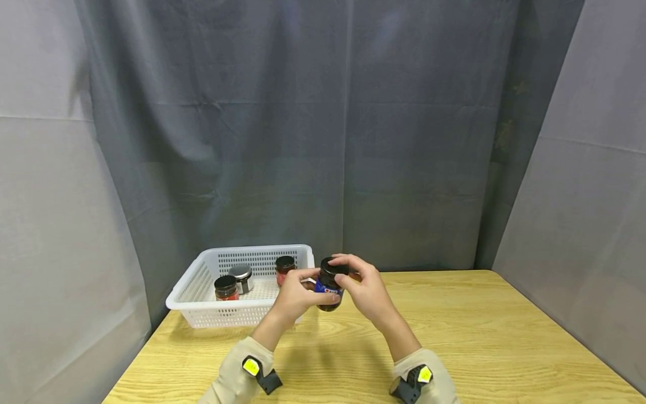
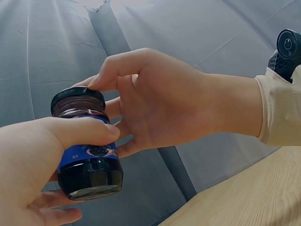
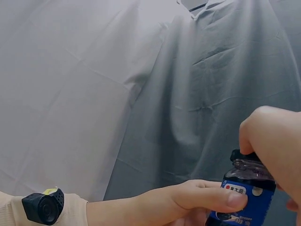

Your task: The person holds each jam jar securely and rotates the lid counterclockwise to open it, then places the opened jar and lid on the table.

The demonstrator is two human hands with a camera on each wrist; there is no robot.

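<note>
A glass jar (image 1: 327,289) with a blue label, dark contents and a black lid (image 2: 77,95) is held up above the table, tilted slightly. My left hand (image 1: 294,296) grips its body, with the thumb across the label and the fingers behind. On the lid, the thumb and fingers of my right hand (image 1: 367,287) close around the edge. The left wrist view shows the jar's glass base (image 2: 91,181) free of any support. In the right wrist view the label (image 3: 244,202) faces the camera, partly covered by the left thumb.
A white perforated plastic basket (image 1: 237,305) stands on the left of the wooden table (image 1: 454,320), just beside the left hand. Inside are two black-lidded jars with red labels, one near the front (image 1: 226,288) and one at the right (image 1: 285,269), plus a silver-lidded jar (image 1: 242,277). Grey curtains (image 1: 282,140) hang behind.
</note>
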